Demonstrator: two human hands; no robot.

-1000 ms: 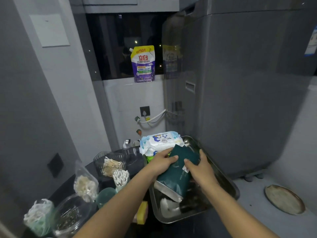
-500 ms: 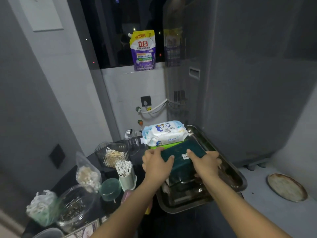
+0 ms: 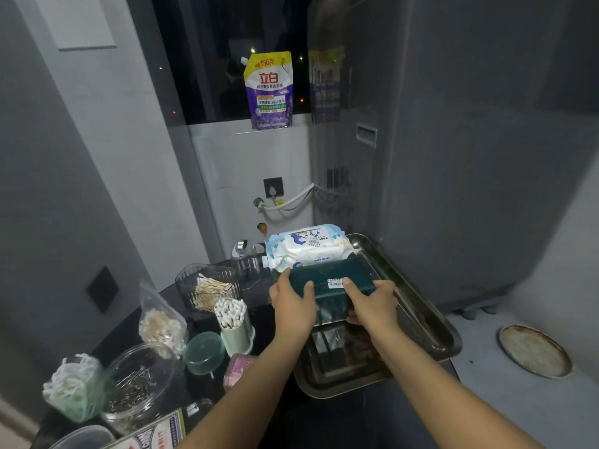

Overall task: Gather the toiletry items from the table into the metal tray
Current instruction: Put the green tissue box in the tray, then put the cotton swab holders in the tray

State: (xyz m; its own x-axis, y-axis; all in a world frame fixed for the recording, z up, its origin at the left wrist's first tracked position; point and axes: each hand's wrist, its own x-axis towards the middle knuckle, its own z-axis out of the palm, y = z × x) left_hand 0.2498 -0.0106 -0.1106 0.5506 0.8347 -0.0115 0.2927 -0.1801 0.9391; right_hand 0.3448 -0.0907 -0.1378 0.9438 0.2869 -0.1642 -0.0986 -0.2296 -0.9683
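A dark green soft pack (image 3: pixel 330 277) with a white label lies across the far half of the metal tray (image 3: pixel 431 325). My left hand (image 3: pixel 293 306) grips its left end and my right hand (image 3: pixel 372 303) grips its right end, thumbs on top. Behind it, at the tray's far end, rests a white and blue baby wipes pack (image 3: pixel 308 246). On the dark table to the left stand a cup of cotton swabs (image 3: pixel 231 314), a green lidded jar (image 3: pixel 204 351) and a pink box (image 3: pixel 238 371).
A clear holder of wooden sticks (image 3: pixel 207 286), a bag of cotton pads (image 3: pixel 160 322), a glass jar of pins (image 3: pixel 136 384) and a tub of floss picks (image 3: pixel 73 387) crowd the table's left. A grey washing machine (image 3: pixel 470 157) rises right of the tray. A round plate (image 3: pixel 534 350) lies on the floor.
Both hands have turned the green pack from tilted on end to lying flat across the tray, and pushed it back against the wipes pack. The view has dropped slightly.
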